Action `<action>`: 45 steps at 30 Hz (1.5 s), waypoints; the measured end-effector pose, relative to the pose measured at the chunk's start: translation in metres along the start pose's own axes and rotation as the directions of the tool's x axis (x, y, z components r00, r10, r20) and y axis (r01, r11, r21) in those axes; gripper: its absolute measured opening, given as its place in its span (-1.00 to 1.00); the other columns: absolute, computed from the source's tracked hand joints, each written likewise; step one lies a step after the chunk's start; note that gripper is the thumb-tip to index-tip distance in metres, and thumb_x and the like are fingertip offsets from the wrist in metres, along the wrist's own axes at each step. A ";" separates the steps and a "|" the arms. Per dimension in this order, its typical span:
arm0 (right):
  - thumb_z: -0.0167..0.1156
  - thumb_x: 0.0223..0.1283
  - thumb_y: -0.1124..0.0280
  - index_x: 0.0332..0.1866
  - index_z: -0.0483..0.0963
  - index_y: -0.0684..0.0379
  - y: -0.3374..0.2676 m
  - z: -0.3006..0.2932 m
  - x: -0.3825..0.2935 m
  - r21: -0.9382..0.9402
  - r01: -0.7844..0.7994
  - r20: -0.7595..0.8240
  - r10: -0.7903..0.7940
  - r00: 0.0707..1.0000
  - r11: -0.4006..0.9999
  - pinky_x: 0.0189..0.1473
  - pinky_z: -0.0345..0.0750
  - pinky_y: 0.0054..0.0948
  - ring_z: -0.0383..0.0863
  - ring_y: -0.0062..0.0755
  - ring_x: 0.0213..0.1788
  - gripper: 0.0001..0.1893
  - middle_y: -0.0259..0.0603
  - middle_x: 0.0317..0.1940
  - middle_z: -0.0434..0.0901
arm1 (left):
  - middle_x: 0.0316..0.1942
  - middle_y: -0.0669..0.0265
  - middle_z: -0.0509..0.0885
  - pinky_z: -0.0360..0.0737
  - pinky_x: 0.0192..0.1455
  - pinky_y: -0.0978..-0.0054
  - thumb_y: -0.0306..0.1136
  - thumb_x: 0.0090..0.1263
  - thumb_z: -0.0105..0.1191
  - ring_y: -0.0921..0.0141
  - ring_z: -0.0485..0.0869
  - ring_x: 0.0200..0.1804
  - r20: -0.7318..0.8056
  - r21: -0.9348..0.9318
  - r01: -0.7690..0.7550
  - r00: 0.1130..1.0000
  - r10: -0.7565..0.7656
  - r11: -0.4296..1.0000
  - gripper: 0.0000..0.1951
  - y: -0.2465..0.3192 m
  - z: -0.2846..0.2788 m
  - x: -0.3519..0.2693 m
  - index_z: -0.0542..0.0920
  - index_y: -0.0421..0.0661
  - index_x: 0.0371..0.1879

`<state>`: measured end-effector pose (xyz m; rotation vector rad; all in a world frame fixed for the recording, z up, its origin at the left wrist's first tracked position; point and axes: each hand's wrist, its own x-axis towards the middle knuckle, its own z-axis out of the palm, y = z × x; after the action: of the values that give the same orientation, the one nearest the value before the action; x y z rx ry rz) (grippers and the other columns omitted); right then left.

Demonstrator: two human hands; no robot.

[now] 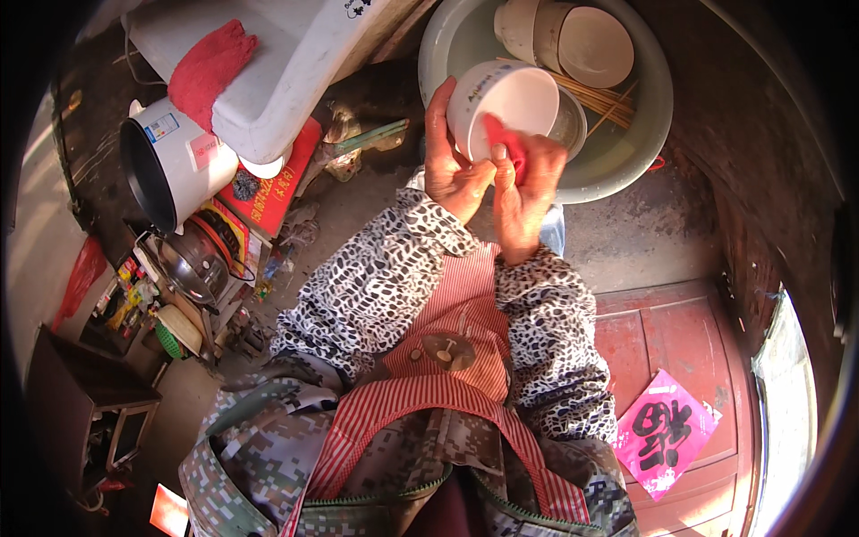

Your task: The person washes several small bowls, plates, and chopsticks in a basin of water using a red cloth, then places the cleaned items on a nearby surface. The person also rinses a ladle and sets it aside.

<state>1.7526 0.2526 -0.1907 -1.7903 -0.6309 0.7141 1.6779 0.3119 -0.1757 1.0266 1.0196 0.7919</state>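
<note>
My left hand (pixel 451 158) grips a white bowl (pixel 463 101) by its outside, with the open mouth tilted to the right. In my right hand (pixel 533 181) is a red cloth (pixel 495 131), bunched up and pressed against the bowl's near rim and inner wall. Both hands are over the near left side of a large pale green basin (pixel 661 127) of water. Within the basin rest several white bowls (pixel 596 47), a bundle of wooden chopsticks (pixel 604 104) and another bowl (pixel 572 124), partly hidden behind the held one.
A white sink (pixel 282 87) juts in at upper left, a red towel (pixel 211 70) draped over its edge. Below it are a white pot (pixel 191 158) lying on its side, a steel scourer (pixel 245 185) and a lidded pan (pixel 191 265). A red wooden door (pixel 678 335) stands at right.
</note>
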 end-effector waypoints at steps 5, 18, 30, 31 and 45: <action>0.34 0.04 0.58 -0.06 0.65 0.14 0.020 -0.006 -0.016 -0.261 0.266 0.176 -0.225 0.958 0.928 -0.10 0.51 -0.39 0.48 -0.28 -0.14 -0.70 -0.15 -0.12 0.43 | 0.22 0.20 0.45 0.35 0.33 0.46 -0.44 0.32 0.19 0.41 0.43 0.25 -0.067 0.065 0.042 0.997 -0.037 0.997 -0.37 -0.014 -0.016 0.007 0.26 -0.19 0.37; 0.28 0.16 -0.12 0.22 0.48 0.21 0.024 -0.076 0.091 0.028 -0.069 0.647 0.034 0.762 0.997 0.04 0.42 -0.41 0.48 -0.36 0.02 -0.32 -0.15 0.07 0.44 | 0.15 0.14 0.57 0.42 0.34 0.36 -0.74 0.09 -0.24 0.32 0.53 0.22 0.563 0.345 0.160 0.753 -0.341 0.925 -0.36 -0.013 -0.042 0.060 0.39 -0.19 0.27; 0.18 -0.04 0.30 0.17 0.48 0.26 0.039 -0.076 0.071 -0.241 -0.252 0.541 0.345 0.767 0.937 0.10 0.49 -0.27 0.60 -0.11 0.00 -0.43 0.04 -0.12 0.62 | -0.18 0.14 0.69 0.55 0.10 0.44 -0.63 0.25 0.05 0.38 0.66 0.00 0.390 0.788 -0.071 0.825 -0.408 0.611 -0.69 -0.022 -0.011 0.081 0.48 -0.17 -0.01; 0.07 -0.03 0.34 0.10 0.50 0.29 0.042 -0.073 0.068 -0.152 -0.509 0.430 0.520 0.738 0.847 -0.02 0.55 -0.29 0.66 -0.14 -0.15 -0.50 0.01 -0.32 0.66 | -0.15 0.20 0.68 0.56 0.08 0.47 -0.58 0.31 0.11 0.41 0.65 0.01 0.298 0.767 0.037 0.864 -0.406 0.641 -0.77 -0.024 -0.011 0.079 0.53 -0.19 -0.06; 0.01 0.02 0.48 -0.04 0.47 0.38 0.040 -0.068 0.030 -0.070 -0.575 0.078 0.579 0.811 0.815 -0.15 0.55 -0.33 0.63 -0.20 -0.29 -0.64 0.04 -0.30 0.63 | -0.45 0.39 0.68 0.53 -0.35 0.68 -0.54 0.28 0.23 0.63 0.58 -0.41 -0.089 0.539 0.007 0.995 0.049 0.842 -0.85 -0.063 0.006 0.047 0.69 -0.19 -0.19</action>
<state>1.8256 0.2192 -0.2164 -2.0143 -0.1419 1.2106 1.7031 0.3314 -0.2474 1.4926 1.3633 0.5826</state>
